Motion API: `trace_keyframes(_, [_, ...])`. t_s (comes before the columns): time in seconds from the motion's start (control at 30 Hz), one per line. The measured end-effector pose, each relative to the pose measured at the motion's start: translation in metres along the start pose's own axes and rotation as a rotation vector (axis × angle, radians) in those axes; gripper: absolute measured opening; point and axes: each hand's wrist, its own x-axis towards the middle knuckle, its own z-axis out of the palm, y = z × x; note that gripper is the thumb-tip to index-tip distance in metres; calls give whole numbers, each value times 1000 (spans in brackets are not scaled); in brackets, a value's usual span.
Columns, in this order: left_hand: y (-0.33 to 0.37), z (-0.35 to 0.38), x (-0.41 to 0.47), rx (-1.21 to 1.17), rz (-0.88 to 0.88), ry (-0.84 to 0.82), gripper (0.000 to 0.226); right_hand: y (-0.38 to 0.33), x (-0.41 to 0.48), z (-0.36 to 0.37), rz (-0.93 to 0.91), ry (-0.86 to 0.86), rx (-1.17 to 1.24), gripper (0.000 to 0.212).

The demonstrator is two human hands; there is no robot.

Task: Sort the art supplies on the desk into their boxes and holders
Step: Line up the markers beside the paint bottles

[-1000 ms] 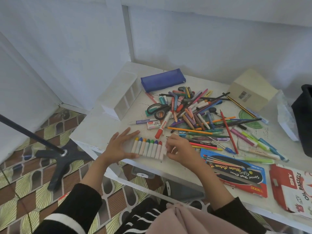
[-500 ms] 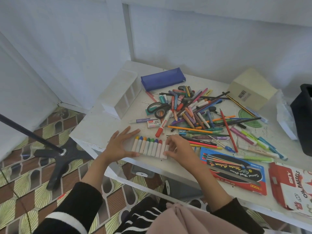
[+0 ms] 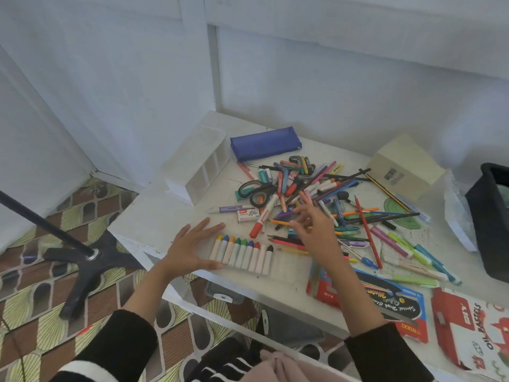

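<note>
A row of oil pastels (image 3: pixel 242 252) with coloured tips lies side by side near the desk's front edge. My left hand (image 3: pixel 190 248) lies flat with spread fingers against the row's left end. My right hand (image 3: pixel 314 232) hovers over the near edge of a jumbled pile of pens, pencils and markers (image 3: pixel 325 197), fingers loosely spread, holding nothing that I can see. A red oil pastels box (image 3: pixel 473 329) lies open at the front right. A blue and red water colour pencil box (image 3: pixel 380 301) lies next to my right forearm.
A white compartment holder (image 3: pixel 198 169) lies at the back left, a blue pencil case (image 3: pixel 264 143) behind the pile, black scissors (image 3: pixel 254 190) and a red marker (image 3: pixel 261 217) nearby. A cream box (image 3: pixel 405 166) and a black bin (image 3: pixel 493 221) stand at the right.
My right hand has left the right end of the pastel row and moved up and right over the pile. My left hand has stayed at the row's left end.
</note>
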Motion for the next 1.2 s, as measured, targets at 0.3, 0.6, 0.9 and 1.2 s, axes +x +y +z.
trace_keyframes(0.3, [-8,2,5,1,-51,-16,106,54,114,-55,185,34,-469,44])
trace_keyframes(0.6, [-15,3,6,-4,-55,-10,105,59,125,-41,303,-19,-610,65])
trace_keyframes(0.9, [-13,2,5,-38,-66,-10,104,69,108,-43,67,102,-533,16])
trace_keyframes(1.2, [-14,2,5,-30,-58,6,102,60,84,-62,159,150,-339,11])
